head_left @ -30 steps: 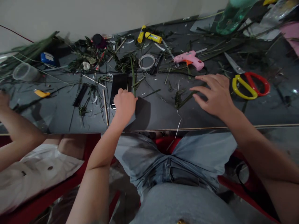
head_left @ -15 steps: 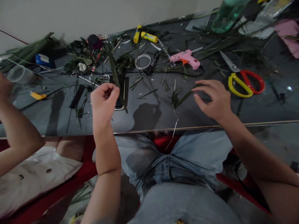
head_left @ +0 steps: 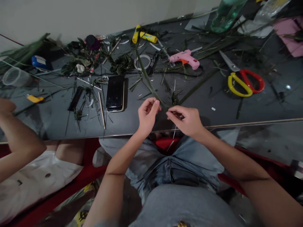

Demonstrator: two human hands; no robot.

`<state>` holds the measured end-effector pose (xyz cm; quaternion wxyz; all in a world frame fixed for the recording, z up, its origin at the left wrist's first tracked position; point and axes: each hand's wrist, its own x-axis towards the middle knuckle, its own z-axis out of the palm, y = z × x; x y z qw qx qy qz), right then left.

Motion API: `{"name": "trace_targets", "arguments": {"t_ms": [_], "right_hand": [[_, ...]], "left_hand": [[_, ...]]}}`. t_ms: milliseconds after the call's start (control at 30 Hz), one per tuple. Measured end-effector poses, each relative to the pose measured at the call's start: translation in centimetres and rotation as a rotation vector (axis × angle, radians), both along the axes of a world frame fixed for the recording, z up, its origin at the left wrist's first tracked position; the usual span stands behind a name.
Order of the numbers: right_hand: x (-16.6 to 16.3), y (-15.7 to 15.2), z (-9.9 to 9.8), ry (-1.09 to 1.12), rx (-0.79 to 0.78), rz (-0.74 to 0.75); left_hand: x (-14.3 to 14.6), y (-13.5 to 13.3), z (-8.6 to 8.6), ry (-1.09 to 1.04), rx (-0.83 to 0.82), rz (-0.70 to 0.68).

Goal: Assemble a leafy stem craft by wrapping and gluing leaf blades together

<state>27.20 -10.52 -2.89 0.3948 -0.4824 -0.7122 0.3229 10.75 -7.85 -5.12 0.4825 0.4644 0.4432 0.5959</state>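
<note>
A long green leaf strip (head_left: 146, 77) slants up and away from my left hand (head_left: 148, 115), pinched between thumb and fingers. Its lower end runs to the fingertips of my right hand (head_left: 186, 119), which are pinched together on it. Both hands are close together above the table's front edge. Just behind the right fingers stands a small dark green leaf bundle (head_left: 174, 98) on a thin wire (head_left: 174, 132), whose lower part hangs past the edge over my lap. Another green strip (head_left: 199, 86) lies to the right of the bundle.
A black phone (head_left: 115, 93) and a thin stick (head_left: 101, 110) lie to the left. Farther back are a pink glue gun (head_left: 184, 58), a wire ring (head_left: 143, 62) and yellow glue sticks (head_left: 148, 37). Scissors (head_left: 240, 82) lie right. A co-worker's arm (head_left: 19, 132) rests at far left.
My left hand has moved right and down with the leaf strip, uncovering the phone. My right hand has moved left and closed its fingers at the strip's lower end.
</note>
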Motion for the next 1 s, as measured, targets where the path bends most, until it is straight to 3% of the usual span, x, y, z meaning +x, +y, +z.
{"name": "trace_targets", "arguments": {"t_ms": [100, 267, 333, 433, 633, 867, 1000], "right_hand": [[1.2, 0.8, -0.2, 0.014, 0.022, -0.094], [6.1, 4.9, -1.6, 0.224, 0.055, -0.408], [6.9, 6.3, -2.1, 0.15, 0.079, -0.397], [6.1, 7.2, -2.4, -0.116, 0.194, -0.219], [3.9, 7.8, -3.5, -0.278, 0.221, 0.119], [3.9, 8.0, -4.8, -0.29, 0.193, 0.12], [3.8, 7.9, -4.5, -0.252, 0.194, 0.08]], "left_hand": [[-1.2, 0.7, 0.0, 0.266, 0.096, -0.099], [-4.2, 4.1, 0.7, 1.075, 0.448, -0.251], [-4.5, 5.3, 0.5, 1.267, 0.51, -0.299], [-4.0, 6.1, 0.1, 1.42, 0.576, -0.352], [-4.6, 5.9, -0.2, 1.36, 0.548, -0.26], [-8.4, 7.4, 0.0, 0.999, 0.326, -0.029], [-11.2, 8.8, 0.2, 0.965, 0.327, 0.198]]}}
